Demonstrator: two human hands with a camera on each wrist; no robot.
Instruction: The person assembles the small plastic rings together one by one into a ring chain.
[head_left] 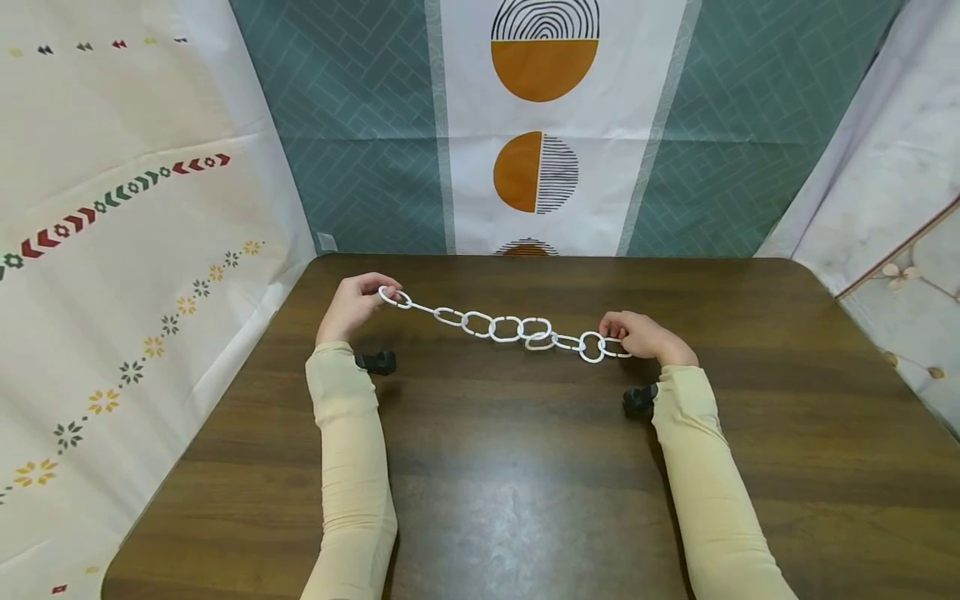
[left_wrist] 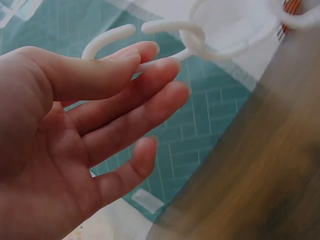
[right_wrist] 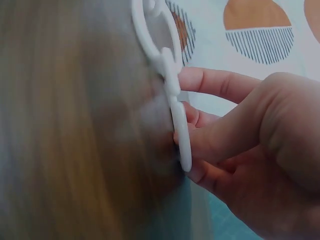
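Note:
A chain of several white plastic links stretches between the two hands above the brown table. My left hand pinches the end link between thumb and index finger. In the left wrist view that link shows a small gap in its ring, and the hand's other fingers are loosely bent. The right hand pinches the link at the opposite end, slightly lower than the left. In the right wrist view this end link lies edge-on against the fingertips of the hand.
The wooden table reaches back to a green and white patterned cloth. Embroidered white cloth hangs at the left, and pale floral cloth at the right. Black wrist cameras sit below both hands.

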